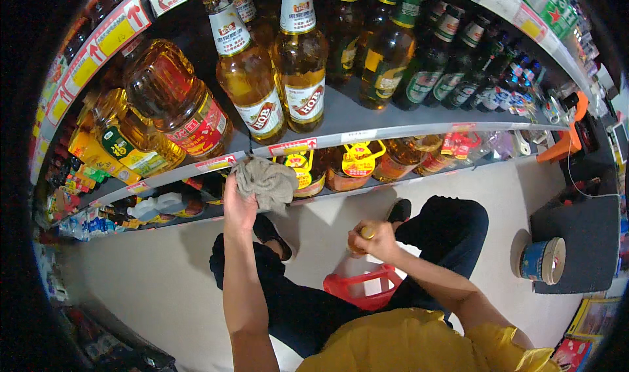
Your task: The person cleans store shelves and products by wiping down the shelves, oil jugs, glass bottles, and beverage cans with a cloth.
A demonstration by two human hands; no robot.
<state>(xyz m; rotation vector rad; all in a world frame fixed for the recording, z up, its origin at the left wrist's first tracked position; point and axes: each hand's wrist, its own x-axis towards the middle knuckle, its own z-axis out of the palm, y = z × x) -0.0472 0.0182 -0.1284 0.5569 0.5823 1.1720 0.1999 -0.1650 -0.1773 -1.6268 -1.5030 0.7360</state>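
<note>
A crumpled grey cloth [268, 181] is in my left hand [240, 202], at the front edge of the middle shelf [393, 127], below two clear glass beer bottles [258, 109] with white labels. My right hand [377, 240] grips a bottle [367, 233] by its upper part, over the floor between my knees; its gold cap shows above my fingers and most of its body is hidden. Just below that hand lies a red plastic carrier [363, 288], partly hidden by my leg and arm.
Large cooking oil bottles [172, 96] stand left on the middle shelf, green beer bottles [422, 84] right. Oil jugs with yellow handles [355, 168] fill the lower shelf. An orange plastic object [572, 131] is at the shelf's right end. A lidded bucket [540, 260] stands beside a dark cabinet [580, 246].
</note>
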